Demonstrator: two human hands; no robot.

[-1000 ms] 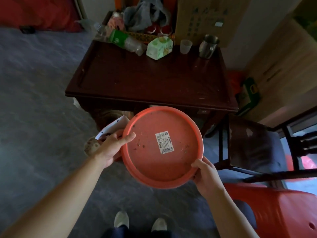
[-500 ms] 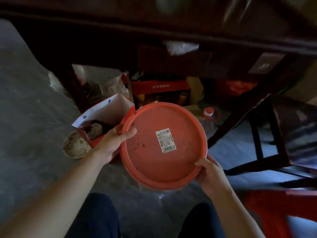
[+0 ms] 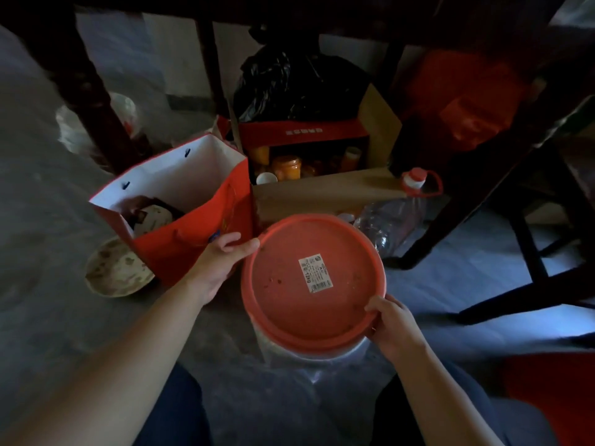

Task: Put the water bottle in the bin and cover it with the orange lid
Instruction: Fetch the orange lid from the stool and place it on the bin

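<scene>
The round orange lid (image 3: 289,284), with a white barcode sticker in its middle, lies over the top of a pale bin (image 3: 309,350) on the floor. My left hand (image 3: 222,262) grips the lid's upper-left rim. At the lower-right rim, my right hand (image 3: 391,323) holds the edge. The lid hides the bin's inside, so no bottle is visible in it. A large clear plastic bottle (image 3: 391,217) with a red cap and handle lies on the floor just behind the bin, to the right.
A red paper bag (image 3: 193,233) stands left of the bin, with a dirty bowl (image 3: 112,272) beside it. Behind are a cardboard box (image 3: 322,188) of jars and a black bag (image 3: 299,85). Dark table legs (image 3: 96,101) and a chair frame (image 3: 531,252) stand close on both sides.
I have bent lower, under the table. The lid came down in both hands from mid-air onto the top of the pale bin.
</scene>
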